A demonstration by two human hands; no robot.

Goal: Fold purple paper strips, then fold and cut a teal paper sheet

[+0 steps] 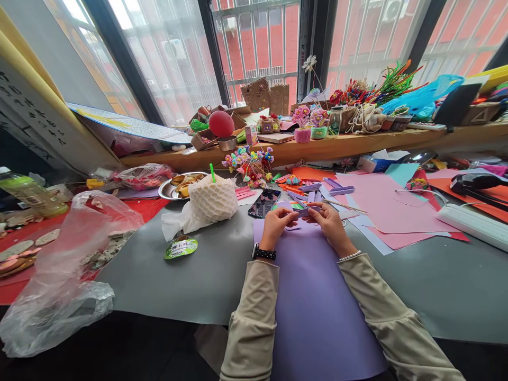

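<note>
Between my two hands is a small purple paper strip [304, 212], pinched at its ends. My left hand [279, 222] closes on its left end, thumb and fingers together. My right hand [331, 225] grips the other end the same way. Below them a large purple paper sheet [317, 301] runs over the table's front edge under my forearms. Just beyond my fingers lie several more purple strips [342, 190]. A dark smartphone [264, 203] rests left of my left hand. A thin wooden stick [344, 205] lies behind my right hand.
Left on the grey table [159, 291] stands a coconut in white foam netting [214, 198] with a green straw, beside a metal plate [166, 190]. Pink paper sheets [405, 206] and a white power strip [476, 227] lie right. A plastic bag [59, 280] hangs over the left edge.
</note>
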